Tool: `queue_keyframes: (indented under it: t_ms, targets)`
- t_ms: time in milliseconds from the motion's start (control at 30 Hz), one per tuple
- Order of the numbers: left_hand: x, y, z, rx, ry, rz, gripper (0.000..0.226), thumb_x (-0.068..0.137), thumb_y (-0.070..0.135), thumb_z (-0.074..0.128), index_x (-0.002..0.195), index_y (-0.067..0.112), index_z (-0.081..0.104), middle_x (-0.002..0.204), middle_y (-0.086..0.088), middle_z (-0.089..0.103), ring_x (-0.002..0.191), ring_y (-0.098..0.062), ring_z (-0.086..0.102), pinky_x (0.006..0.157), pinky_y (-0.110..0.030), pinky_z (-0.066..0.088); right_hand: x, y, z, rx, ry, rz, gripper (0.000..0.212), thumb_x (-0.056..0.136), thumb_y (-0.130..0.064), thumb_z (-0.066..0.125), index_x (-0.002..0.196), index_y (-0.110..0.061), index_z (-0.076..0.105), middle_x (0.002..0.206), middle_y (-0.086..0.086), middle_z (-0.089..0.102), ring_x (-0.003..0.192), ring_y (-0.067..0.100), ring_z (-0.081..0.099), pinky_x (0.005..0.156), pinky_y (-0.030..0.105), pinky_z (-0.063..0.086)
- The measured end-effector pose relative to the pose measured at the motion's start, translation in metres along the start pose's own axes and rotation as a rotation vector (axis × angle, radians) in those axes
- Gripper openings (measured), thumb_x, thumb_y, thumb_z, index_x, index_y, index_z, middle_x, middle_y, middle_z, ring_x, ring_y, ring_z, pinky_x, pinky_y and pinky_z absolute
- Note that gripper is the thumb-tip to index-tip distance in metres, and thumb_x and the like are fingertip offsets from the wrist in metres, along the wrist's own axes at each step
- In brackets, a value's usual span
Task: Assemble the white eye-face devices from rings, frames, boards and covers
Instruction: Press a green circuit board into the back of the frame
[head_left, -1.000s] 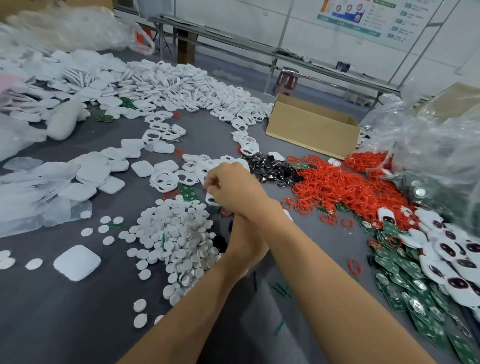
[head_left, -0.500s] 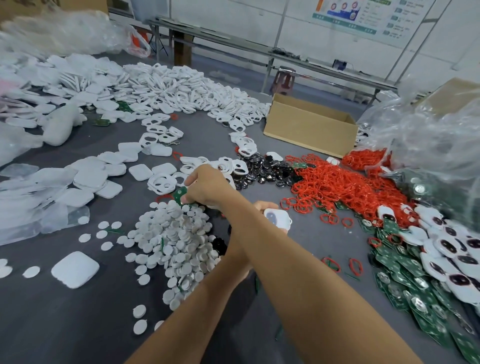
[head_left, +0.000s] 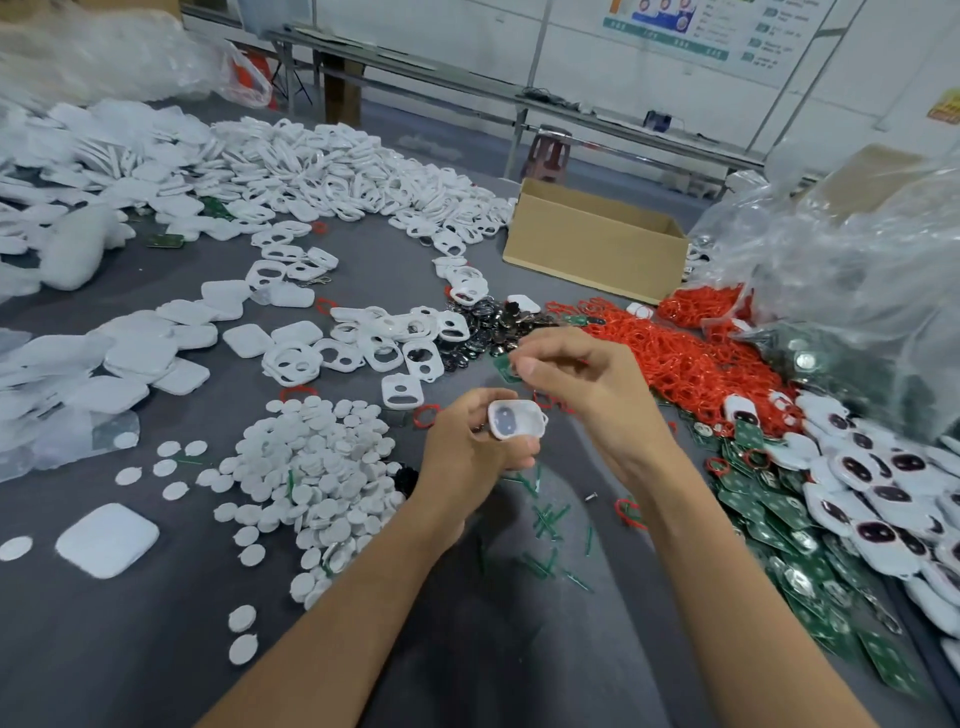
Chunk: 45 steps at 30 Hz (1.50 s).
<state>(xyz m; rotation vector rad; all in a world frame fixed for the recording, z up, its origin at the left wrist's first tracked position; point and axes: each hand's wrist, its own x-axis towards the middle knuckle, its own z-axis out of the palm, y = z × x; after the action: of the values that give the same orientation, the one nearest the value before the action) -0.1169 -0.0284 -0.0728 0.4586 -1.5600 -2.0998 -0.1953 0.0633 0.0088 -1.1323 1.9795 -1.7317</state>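
The left hand (head_left: 467, 447) holds a white frame (head_left: 517, 422) in curled fingers. It is tipped hollow side up towards the person, probably so that the next part can be dropped in and the two eye windows checked. The frame sits at this hand's upper right, off the bench (head_left: 156, 649) and just below the right hand's fingertips.

The right hand (head_left: 587, 387) hovers just above and beyond it, thumb and forefinger pinched together on something small. A green corner at the fingertips suggests a board (head_left: 502, 365), but it is too blurred to be sure. Holding it by the edge would leave its face free to seat into the frame.

The stock appears to be laid out by reach:
- **Left of the left hand:** the white discs (head_left: 311, 467) lie close by.
- **Beyond the left hand:** the loose frames (head_left: 363, 353) are nearest, with dark round cells (head_left: 483, 327) past them.
- **Farther left:** the covers (head_left: 140, 358) are well apart, perhaps because they go on last.
- **Right of the right hand:** the red rings (head_left: 675, 369) lie just beside it, then the boards (head_left: 769, 525) and the finished faces (head_left: 883, 499) farther out on that side.
- **Far side:** an open box (head_left: 592, 244) sits well beyond both hands.

The step in hand appears to be fitting the board into the frame. It calls for lining the board up with the windows before pressing.
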Motion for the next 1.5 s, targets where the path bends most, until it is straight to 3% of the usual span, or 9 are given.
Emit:
queue_keyframes:
  t_ms: [200, 400, 633, 700, 900, 1033, 1233, 1400, 1500]
  targets:
    - [-0.003, 0.001, 0.000, -0.067, 0.017, -0.032, 0.040, 0.072, -0.014, 0.075, 0.096, 0.016, 0.065, 0.091, -0.006, 0.072, 0.073, -0.015, 0.068, 0.061, -0.024, 0.059, -0.009, 0.019, -0.014, -0.025, 0.090, 0.070, 0.042, 0.074, 0.009, 0.074, 0.110, -0.008, 0.061, 0.091, 0.000, 0.062, 0.070, 0.012, 0.058, 0.076, 0.029, 0.054]
    - [-0.004, 0.007, 0.001, -0.030, 0.006, -0.039, 0.042, 0.074, -0.014, 0.074, 0.102, 0.015, 0.065, 0.097, -0.009, 0.072, 0.077, -0.017, 0.067, 0.065, -0.026, 0.060, -0.007, 0.023, -0.014, -0.086, 0.019, 0.061, 0.027, 0.075, 0.012, 0.070, 0.086, -0.012, 0.069, 0.077, -0.003, 0.069, 0.069, 0.005, 0.064, 0.066, 0.015, 0.052]
    - [-0.004, 0.008, 0.000, -0.022, -0.002, -0.026, 0.045, 0.073, -0.017, 0.071, 0.112, 0.003, 0.062, 0.092, -0.008, 0.070, 0.072, -0.017, 0.064, 0.066, -0.029, 0.060, -0.008, 0.028, -0.009, -0.212, -0.047, 0.087, 0.022, 0.080, 0.006, 0.070, 0.091, -0.013, 0.074, 0.086, 0.027, 0.070, 0.073, 0.024, 0.058, 0.073, 0.039, 0.051]
    - [-0.004, 0.007, 0.000, -0.019, -0.008, -0.025, 0.047, 0.073, -0.017, 0.072, 0.115, 0.001, 0.061, 0.096, -0.011, 0.070, 0.074, -0.019, 0.064, 0.068, -0.030, 0.060, -0.008, 0.030, -0.008, -0.295, -0.027, 0.080, 0.022, 0.080, 0.003, 0.071, 0.094, -0.014, 0.076, 0.084, 0.020, 0.072, 0.073, 0.027, 0.060, 0.077, 0.044, 0.052]
    - [-0.004, 0.006, 0.000, -0.028, -0.023, -0.029, 0.046, 0.073, -0.015, 0.073, 0.114, 0.003, 0.062, 0.099, -0.015, 0.072, 0.075, -0.019, 0.067, 0.069, -0.030, 0.060, -0.008, 0.032, -0.007, -0.466, -0.001, 0.016, 0.021, 0.082, -0.002, 0.071, 0.095, -0.018, 0.076, 0.080, -0.007, 0.066, 0.074, 0.008, 0.062, 0.070, 0.016, 0.048]
    - [-0.004, 0.005, -0.001, -0.071, -0.019, -0.047, 0.041, 0.074, -0.015, 0.072, 0.105, 0.009, 0.064, 0.092, -0.011, 0.073, 0.072, -0.019, 0.068, 0.069, -0.028, 0.060, -0.008, 0.029, -0.010, -0.523, 0.007, 0.005, 0.020, 0.084, -0.002, 0.069, 0.097, -0.015, 0.076, 0.087, -0.005, 0.065, 0.076, 0.001, 0.058, 0.068, 0.007, 0.042]
    - [-0.003, 0.006, -0.001, -0.089, -0.014, -0.058, 0.040, 0.074, -0.016, 0.071, 0.106, 0.008, 0.064, 0.093, -0.013, 0.072, 0.070, -0.018, 0.070, 0.066, -0.026, 0.059, -0.010, 0.028, -0.009, -0.507, -0.003, 0.025, 0.020, 0.083, 0.000, 0.069, 0.098, -0.012, 0.075, 0.090, 0.002, 0.069, 0.075, 0.005, 0.058, 0.068, 0.008, 0.044]
    - [-0.004, 0.005, 0.000, -0.082, -0.023, -0.049, 0.038, 0.075, -0.015, 0.071, 0.103, 0.011, 0.065, 0.093, -0.013, 0.072, 0.073, -0.019, 0.068, 0.067, -0.027, 0.059, -0.008, 0.029, -0.012, -0.326, -0.008, 0.072, 0.024, 0.080, 0.007, 0.069, 0.090, -0.014, 0.075, 0.081, 0.006, 0.070, 0.072, 0.016, 0.057, 0.073, 0.032, 0.050]
    - [-0.004, 0.005, 0.000, -0.081, -0.036, -0.044, 0.038, 0.076, -0.015, 0.070, 0.103, 0.010, 0.064, 0.094, -0.014, 0.071, 0.074, -0.019, 0.067, 0.066, -0.026, 0.059, -0.008, 0.032, -0.015, -0.202, -0.026, 0.099, 0.029, 0.081, 0.011, 0.064, 0.088, -0.016, 0.073, 0.072, 0.005, 0.065, 0.068, 0.013, 0.054, 0.069, 0.024, 0.046]
